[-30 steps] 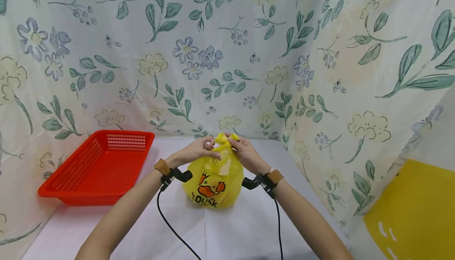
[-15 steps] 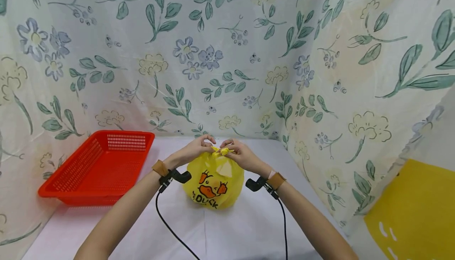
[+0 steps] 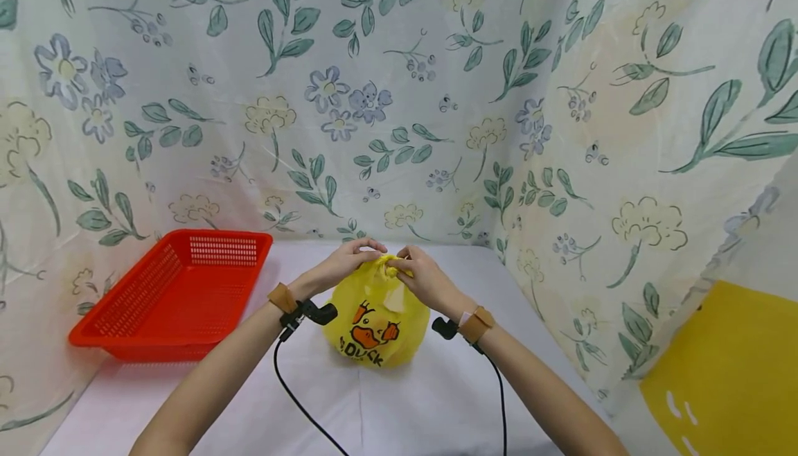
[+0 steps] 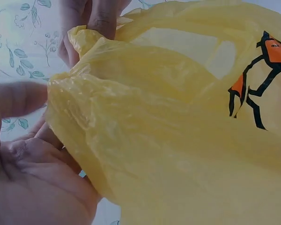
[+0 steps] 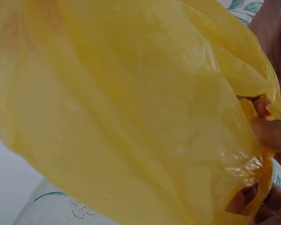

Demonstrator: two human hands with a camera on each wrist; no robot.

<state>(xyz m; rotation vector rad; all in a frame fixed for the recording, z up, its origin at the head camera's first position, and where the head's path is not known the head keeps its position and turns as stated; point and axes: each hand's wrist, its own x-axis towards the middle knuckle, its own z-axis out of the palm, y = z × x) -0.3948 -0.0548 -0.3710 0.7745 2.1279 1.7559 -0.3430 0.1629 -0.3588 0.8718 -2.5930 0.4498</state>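
A yellow plastic carrier bag [image 3: 377, 324], printed with a duck face and black letters, stands bulging on the white-covered table. Its contents are hidden. My left hand [image 3: 351, 262] is at the left of the bunched top. In the left wrist view, the left thumb [image 4: 23, 98] presses the gathered plastic [image 4: 70, 93], with other fingers behind it. My right hand [image 3: 431, 281] pinches a twisted handle end [image 3: 391, 271] between thumb and fingers at the right of the top. Yellow film fills most of the right wrist view, and fingers [image 5: 271, 133] show at its right edge among the folds.
A red perforated plastic basket [image 3: 187, 296] stands on the table [image 3: 305, 400] to the left. Floral curtains [image 3: 399, 95] close in the back and sides. A yellow panel [image 3: 729, 373] is at the far right. Black cables hang from both wrist cameras.
The bag's upright handle loops have come down into a small twisted bunch. Both hands have drawn in low over it, and the right hand has turned slightly at the wrist.
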